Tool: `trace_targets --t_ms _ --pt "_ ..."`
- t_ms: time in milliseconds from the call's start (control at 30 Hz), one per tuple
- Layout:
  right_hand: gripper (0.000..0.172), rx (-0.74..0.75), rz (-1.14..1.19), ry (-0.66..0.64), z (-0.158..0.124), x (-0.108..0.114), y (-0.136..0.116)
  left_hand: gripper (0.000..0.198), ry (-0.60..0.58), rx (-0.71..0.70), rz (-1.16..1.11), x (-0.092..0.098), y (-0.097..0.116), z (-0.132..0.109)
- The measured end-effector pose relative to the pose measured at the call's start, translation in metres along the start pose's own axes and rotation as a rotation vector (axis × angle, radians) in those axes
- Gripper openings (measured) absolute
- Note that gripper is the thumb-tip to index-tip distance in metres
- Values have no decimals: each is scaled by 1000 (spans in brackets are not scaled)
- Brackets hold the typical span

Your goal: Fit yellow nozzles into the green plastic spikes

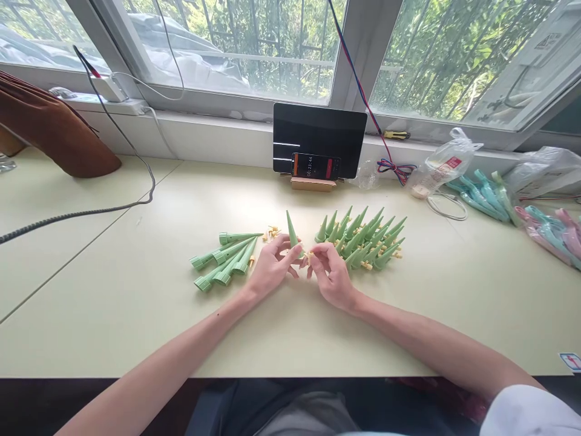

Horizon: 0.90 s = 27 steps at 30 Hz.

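Observation:
My left hand (275,264) is closed round a green plastic cone (291,229), its tip pointing up and away. Close beside it, my right hand (333,274) pinches a small yellow plastic piece (309,257) at the cone's wide end; whether the two touch I cannot tell. Left of my hands lie several green cones (227,257) with their wide ends toward me. A few loose yellow pieces (272,231) are just behind my left hand. To the right stand rows of green cones (370,236) with yellow pieces at their bases.
A phone (316,166) showing a timer leans on a dark tablet (320,133) at the back. A plastic bag (447,162), a coiled cable (447,206) and bagged teal and pink items (551,233) lie right. A brown bag (59,130) and black cable (91,212) are left.

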State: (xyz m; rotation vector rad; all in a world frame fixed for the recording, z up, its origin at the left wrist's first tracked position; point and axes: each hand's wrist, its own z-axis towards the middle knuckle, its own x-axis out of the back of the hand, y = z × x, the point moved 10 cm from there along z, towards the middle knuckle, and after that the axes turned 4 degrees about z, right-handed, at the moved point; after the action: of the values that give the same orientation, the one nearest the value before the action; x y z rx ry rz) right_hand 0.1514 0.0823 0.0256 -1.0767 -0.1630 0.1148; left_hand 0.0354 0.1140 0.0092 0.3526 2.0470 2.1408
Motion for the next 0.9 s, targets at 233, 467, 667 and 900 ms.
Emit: trace_targets --t_ms 233,467,667,900 --pt "12 -77 -136 126 -1 14 8 35 82 -26 20 11 2 2" --pt "17 -105 -140 122 1 13 8 34 -35 15 -100 1 1 4" --pt "18 -112 -156 117 1 14 6 35 -46 24 -183 2 -5 8" --pt "15 -161 -110 151 -2 18 11 39 -59 37 -186 3 -13 9"
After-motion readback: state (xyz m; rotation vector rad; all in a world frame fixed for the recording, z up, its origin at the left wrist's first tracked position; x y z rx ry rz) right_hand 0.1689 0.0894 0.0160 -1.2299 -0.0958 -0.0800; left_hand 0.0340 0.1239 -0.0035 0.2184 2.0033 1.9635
